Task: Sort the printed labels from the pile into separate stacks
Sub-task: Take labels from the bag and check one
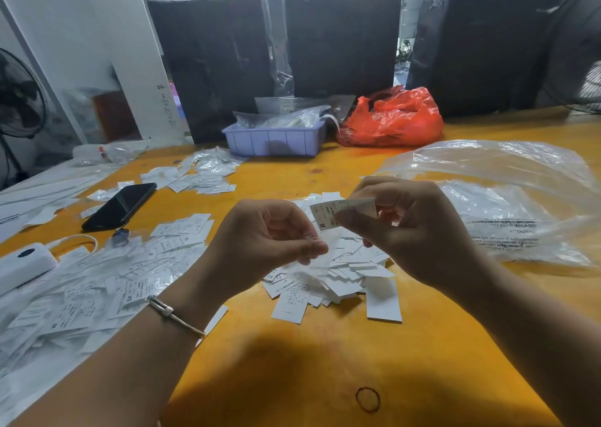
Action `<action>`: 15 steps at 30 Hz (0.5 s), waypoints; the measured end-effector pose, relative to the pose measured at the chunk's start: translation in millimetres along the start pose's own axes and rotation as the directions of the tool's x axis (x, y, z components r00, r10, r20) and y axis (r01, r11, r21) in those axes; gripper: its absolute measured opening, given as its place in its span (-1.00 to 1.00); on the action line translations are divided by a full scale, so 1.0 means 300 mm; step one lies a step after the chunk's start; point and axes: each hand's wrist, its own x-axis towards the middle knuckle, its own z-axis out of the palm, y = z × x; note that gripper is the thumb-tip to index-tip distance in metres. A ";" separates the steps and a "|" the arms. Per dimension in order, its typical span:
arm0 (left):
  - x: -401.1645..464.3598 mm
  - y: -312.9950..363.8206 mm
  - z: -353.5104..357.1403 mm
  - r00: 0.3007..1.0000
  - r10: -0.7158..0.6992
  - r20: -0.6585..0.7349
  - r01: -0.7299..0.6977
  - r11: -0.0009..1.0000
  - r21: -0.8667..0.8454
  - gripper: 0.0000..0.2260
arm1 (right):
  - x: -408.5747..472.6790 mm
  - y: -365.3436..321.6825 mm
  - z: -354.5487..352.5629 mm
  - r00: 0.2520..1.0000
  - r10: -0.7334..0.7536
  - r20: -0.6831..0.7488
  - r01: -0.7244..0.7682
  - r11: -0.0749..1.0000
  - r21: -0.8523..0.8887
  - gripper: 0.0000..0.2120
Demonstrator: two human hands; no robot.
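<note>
The yellow table (292,361) carries my loose pile of labels (338,273) right under both my hands. At two o'clock of it lies a clear plastic bag (507,198); at ten o'clock a black phone (120,207). My right hand (409,228) pinches one label (338,210) marked M; my left hand (266,238) is curled, thumb to fingertips, perhaps pinching something blurred.

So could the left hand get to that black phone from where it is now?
Probably yes. The phone lies uncovered on the table's left side, nothing standing between it and the left hand, though that hand's grip is pinching a blurred label.
</note>
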 end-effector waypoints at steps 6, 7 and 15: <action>-0.003 0.003 0.001 1.000 0.000 0.018 0.000 1.000 -0.015 -0.78 | 0.001 0.001 0.002 0.999 -0.003 0.054 0.006 0.999 -0.046 -0.94; -0.003 0.004 0.000 1.000 -0.004 0.020 0.005 1.000 -0.019 -0.78 | 0.001 0.002 -0.001 0.998 0.004 0.062 -0.001 0.998 -0.059 -0.95; -0.001 -0.001 -0.002 0.997 -0.053 0.051 0.054 0.998 -0.030 -0.70 | 0.006 0.014 -0.021 0.983 0.047 0.175 -0.002 0.968 -0.252 -0.96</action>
